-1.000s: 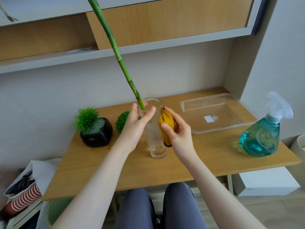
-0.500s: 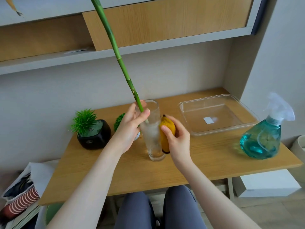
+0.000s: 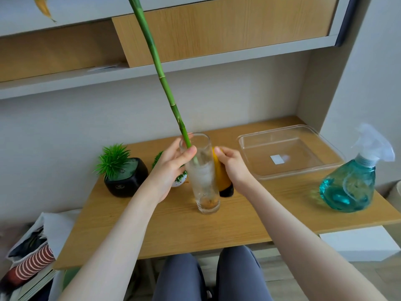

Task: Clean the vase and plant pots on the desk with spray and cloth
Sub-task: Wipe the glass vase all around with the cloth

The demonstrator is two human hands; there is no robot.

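Vase [image 3: 205,177], tall clear glass, stands upright near the middle of the surface [image 3: 238,224], and the bamboo stalk [image 3: 161,79] leans out of its mouth up toward the left. Left hand [image 3: 171,168] pinches the stalk right at the rim, thumb and fingers clamped around it, likely guiding the stem so it clears the glass without tipping it. Right hand [image 3: 233,168] grips a yellow cloth [image 3: 219,170] pressed against the vase's far side, which looks like bracing and wiping in one. Black pot [image 3: 127,180] with its spiky green plant waits to the left, a small white pot [image 3: 181,181] half hidden behind the left wrist. Spray bottle [image 3: 352,183] sits well apart at the right edge, within reach, beside the clear tray [image 3: 325,168].
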